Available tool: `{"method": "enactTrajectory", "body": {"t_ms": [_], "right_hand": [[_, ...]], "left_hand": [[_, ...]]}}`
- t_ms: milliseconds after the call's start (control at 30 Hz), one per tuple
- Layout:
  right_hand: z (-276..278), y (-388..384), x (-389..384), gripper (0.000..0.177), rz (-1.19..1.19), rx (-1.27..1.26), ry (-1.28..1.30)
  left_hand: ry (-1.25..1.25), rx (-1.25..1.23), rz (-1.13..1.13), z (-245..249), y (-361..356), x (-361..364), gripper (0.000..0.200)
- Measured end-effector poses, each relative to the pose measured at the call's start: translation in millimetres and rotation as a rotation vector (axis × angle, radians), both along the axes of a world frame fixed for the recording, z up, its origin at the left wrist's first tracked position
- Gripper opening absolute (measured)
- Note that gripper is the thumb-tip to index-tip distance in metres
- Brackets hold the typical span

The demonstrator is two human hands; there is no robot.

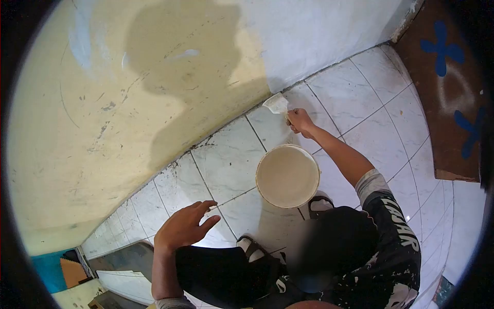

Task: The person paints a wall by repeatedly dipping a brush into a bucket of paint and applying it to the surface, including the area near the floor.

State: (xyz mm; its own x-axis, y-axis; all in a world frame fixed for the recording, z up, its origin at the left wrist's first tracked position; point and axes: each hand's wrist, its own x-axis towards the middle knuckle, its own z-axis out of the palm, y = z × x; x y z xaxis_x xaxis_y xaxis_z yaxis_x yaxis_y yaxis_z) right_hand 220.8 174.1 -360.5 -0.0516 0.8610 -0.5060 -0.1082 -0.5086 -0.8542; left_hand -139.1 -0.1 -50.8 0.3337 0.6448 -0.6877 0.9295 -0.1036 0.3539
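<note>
My right hand [300,122] is closed around the handle of a paintbrush whose wide, white-coated head [277,103] is close to the foot of the wall. Just below that hand, a round bucket [288,176] of whitish paint stands on the tiles in front of my feet. My left hand [188,225] hangs in the air near my knee, fingers apart, holding nothing. The wall is yellow and scuffed on the left [103,118], and white on the right [319,41], with a border just above the brush.
Pale tiled floor [375,113] runs along the wall. A brown panel with blue shapes [453,98] stands at the right. At lower left lie a grey board [123,260] and a teal item [46,273]. My sandalled feet flank the bucket's near side.
</note>
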Motion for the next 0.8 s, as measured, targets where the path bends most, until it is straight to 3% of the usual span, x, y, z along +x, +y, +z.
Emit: {"method": "enactTrajectory", "body": {"t_ms": [567,667,800], "right_hand": [[-6.9,25.0,-12.7,0.034,-0.015,-0.035,-0.065],[20.9,24.8,-14.8,0.031,0.009,0.028,-0.008],[102.8,21.3,-24.9,0.027,0.018,0.143,0.013]], "left_hand": [[-0.008,-0.008,-0.004,-8.2,13.3,-2.6,0.047],[-0.006,-0.013,0.003,-5.0,12.6,-1.2,0.048],[0.018,-0.029,0.004,-2.6,12.3,-1.0,0.049]]}}
